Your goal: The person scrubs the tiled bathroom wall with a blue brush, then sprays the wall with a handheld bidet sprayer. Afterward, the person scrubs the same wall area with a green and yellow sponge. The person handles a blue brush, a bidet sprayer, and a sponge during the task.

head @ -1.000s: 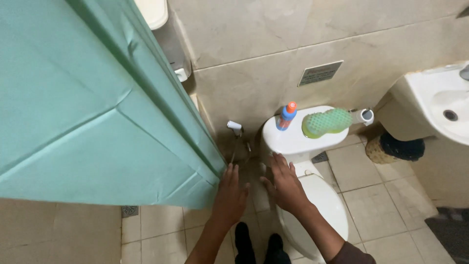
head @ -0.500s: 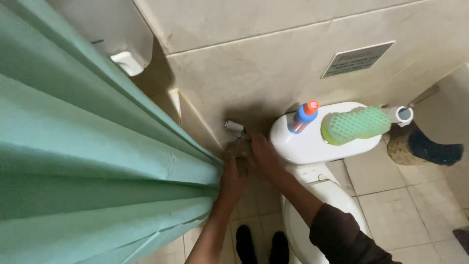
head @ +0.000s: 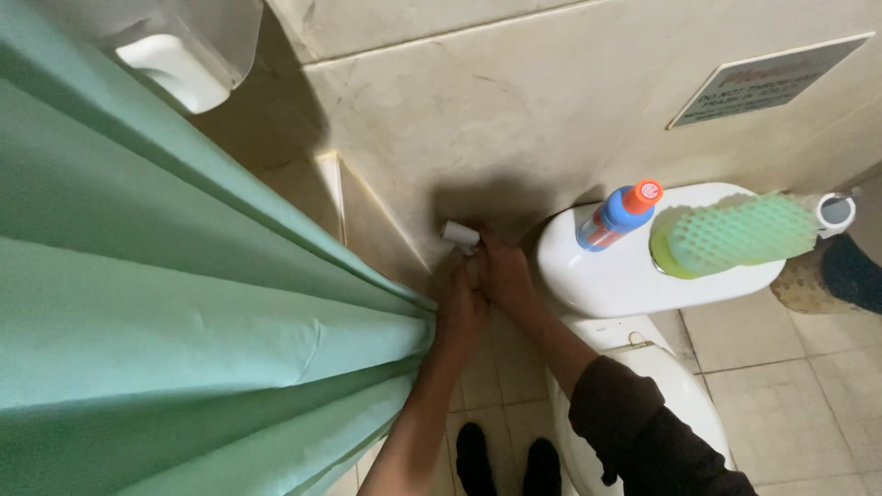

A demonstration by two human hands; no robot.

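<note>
While both hands met low by the wall, the small white valve lay just above the left hand and right hand, whose fingers curled together; grip unclear.

Single view from my head: looks steeply down, close above my hands, facing the tiled wall beside the toilet tank.

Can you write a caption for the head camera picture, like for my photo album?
Both hands, left hand and right hand, meet at a small white wall fitting beside the toilet tank and green curtain.
</note>
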